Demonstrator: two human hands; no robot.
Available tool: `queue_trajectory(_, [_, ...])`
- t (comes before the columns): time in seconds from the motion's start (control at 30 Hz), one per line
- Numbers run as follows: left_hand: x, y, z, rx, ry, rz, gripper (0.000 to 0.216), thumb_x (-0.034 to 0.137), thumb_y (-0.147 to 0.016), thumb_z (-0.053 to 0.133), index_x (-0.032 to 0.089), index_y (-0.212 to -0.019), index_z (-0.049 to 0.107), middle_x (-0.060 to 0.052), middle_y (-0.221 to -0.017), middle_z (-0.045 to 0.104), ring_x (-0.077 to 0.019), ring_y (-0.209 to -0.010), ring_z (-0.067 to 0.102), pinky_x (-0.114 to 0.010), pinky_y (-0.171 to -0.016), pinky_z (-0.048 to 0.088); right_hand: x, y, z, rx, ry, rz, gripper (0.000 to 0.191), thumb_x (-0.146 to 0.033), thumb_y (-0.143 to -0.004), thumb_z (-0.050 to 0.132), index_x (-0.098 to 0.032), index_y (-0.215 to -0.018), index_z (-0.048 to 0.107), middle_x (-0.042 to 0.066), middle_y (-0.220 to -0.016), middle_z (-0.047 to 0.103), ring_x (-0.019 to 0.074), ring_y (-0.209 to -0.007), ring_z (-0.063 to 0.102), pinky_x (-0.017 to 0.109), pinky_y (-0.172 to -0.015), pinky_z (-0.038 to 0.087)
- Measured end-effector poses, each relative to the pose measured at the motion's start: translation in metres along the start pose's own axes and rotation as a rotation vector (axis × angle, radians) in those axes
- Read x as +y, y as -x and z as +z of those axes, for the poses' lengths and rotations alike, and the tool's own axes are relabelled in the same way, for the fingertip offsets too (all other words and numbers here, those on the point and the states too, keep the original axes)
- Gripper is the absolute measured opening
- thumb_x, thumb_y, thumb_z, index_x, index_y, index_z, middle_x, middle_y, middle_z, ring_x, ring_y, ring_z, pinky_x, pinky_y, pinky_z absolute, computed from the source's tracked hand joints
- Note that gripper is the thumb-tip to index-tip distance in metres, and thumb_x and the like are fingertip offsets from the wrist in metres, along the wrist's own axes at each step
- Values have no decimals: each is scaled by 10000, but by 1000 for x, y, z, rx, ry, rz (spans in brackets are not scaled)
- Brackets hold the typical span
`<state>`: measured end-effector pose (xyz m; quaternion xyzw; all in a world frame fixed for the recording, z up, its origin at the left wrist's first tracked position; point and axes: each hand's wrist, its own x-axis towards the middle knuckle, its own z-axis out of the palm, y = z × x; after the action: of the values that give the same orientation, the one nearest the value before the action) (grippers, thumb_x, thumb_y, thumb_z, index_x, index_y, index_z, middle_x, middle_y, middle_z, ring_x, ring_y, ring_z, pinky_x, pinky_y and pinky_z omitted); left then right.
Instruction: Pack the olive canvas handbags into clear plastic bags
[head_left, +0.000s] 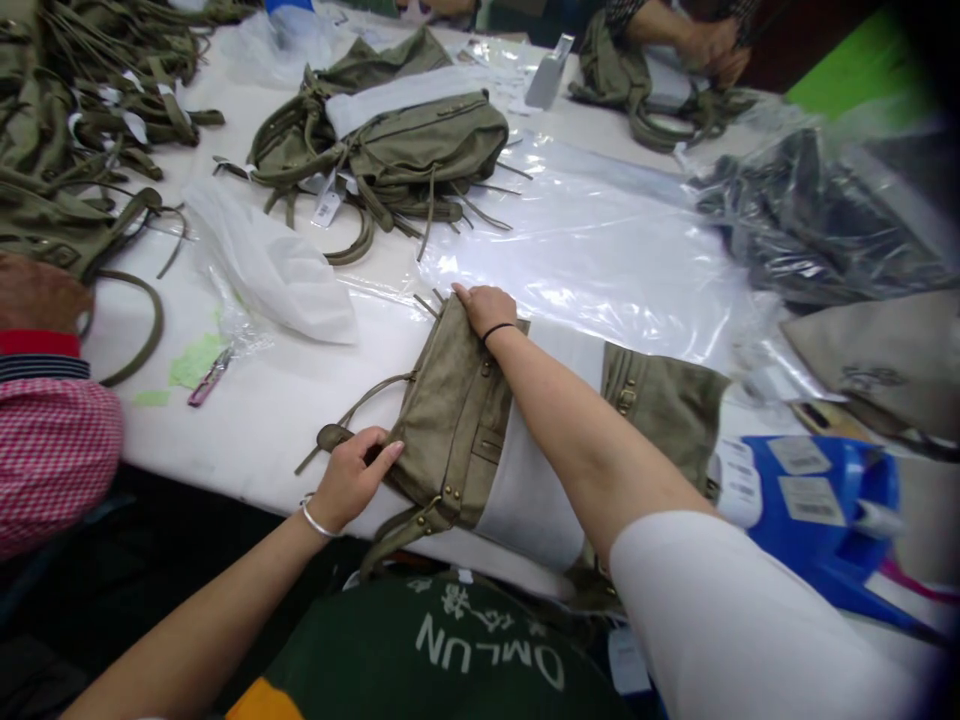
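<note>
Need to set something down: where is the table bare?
The white tabletop between the pink tool and the left hand; a narrower strip separates the left pile from the middle bags. Crowded: right side, with a wrapped bundle and blue plastic item.

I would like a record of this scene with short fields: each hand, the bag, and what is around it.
Left hand: at the olive bag's near edge, thumb on it; bracelet on wrist
Right hand: on the bag's far edge, dark band on wrist
White sheet: beside the bag's brass-studded part; whether it wraps around is unclear
Beyond: clear plastic and a heap of olive bags
Right side: blue tool with paper labels
Left side: pink-handled tool
Across the table: another person's hands
</note>
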<state>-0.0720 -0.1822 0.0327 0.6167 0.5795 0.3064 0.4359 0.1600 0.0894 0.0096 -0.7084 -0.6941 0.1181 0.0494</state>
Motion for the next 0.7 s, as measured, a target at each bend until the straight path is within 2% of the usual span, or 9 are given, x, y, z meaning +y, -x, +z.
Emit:
queue_trajectory(0.2, [-1,1,-19,-114,-146,25,351,474,-928,533,200,-708,545,-2,-724,580,-151,-710,535,-262,-715,449,-2,7,0,15,-52,2,722,-691,-971,251,-148,-1085,714,180,-1044,720,286,-1013,667,357,-873,455])
queue_trajectory(0.27, [16,-5,-33,-166,-216,0,346,495,-920,538,208,-736,601,-9,-747,625,-166,-727,575,-278,-734,478,-3,10,1,30,-79,8,683,-680,-973,273,-154,-1102,689,168,-1035,721,278,-990,670,344,-857,458])
queue_trajectory(0.3, [30,-12,-40,-149,-260,9,335,500,-920,539,214,-774,637,-14,-780,653,-176,-759,602,-288,-762,493,-3,11,1,42,-91,10,656,-669,-977,285,-158,-1110,675,163,-1037,720,273,-983,668,340,-851,458])
queue_trajectory(0.37, [68,-33,-43,-14,-346,113,324,488,-945,504,224,-914,689,-36,-931,702,-201,-921,643,-318,-894,499,-4,14,1,78,-108,11,605,-644,-988,307,-163,-1129,646,159,-1063,713,269,-986,658,341,-849,456])
queue_trajectory(0.43, [104,-65,-28,125,-414,316,358,428,-995,417,211,-1124,671,-68,-1182,681,-216,-1194,579,-374,-1106,389,-5,15,1,107,-120,12,564,-625,-994,329,-168,-1137,627,157,-1097,701,270,-1006,644,346,-850,452])
queue_trajectory(0.5, [123,-105,4,67,-492,484,406,326,-1020,339,172,-1297,593,-86,-1346,615,-215,-1354,468,-438,-1217,220,-5,15,0,94,-130,1,529,-601,-1003,347,-165,-1122,622,156,-1109,692,271,-1037,628,350,-862,445])
queue_trajectory(0.53, [122,-126,23,21,-544,514,428,268,-1013,325,143,-1355,551,-105,-1405,576,-222,-1400,418,-462,-1233,161,-4,15,-1,81,-130,-19,511,-582,-1011,352,-160,-1111,623,156,-1108,690,270,-1055,619,353,-876,438])
queue_trajectory(0.63, [89,-175,66,-46,-695,372,542,111,-929,340,59,-1461,432,-184,-1520,443,-267,-1478,300,-517,-1232,94,0,12,0,92,-103,-79,454,-503,-1037,345,-148,-1108,618,156,-1101,691,268,-1082,606,372,-925,418])
queue_trajectory(0.7, [56,-190,78,-39,-737,313,631,69,-902,300,90,-1533,324,-160,-1585,345,-250,-1510,225,-517,-1228,110,2,10,2,123,-85,-78,416,-445,-1048,330,-151,-1125,614,152,-1097,697,270,-1066,618,379,-928,423])
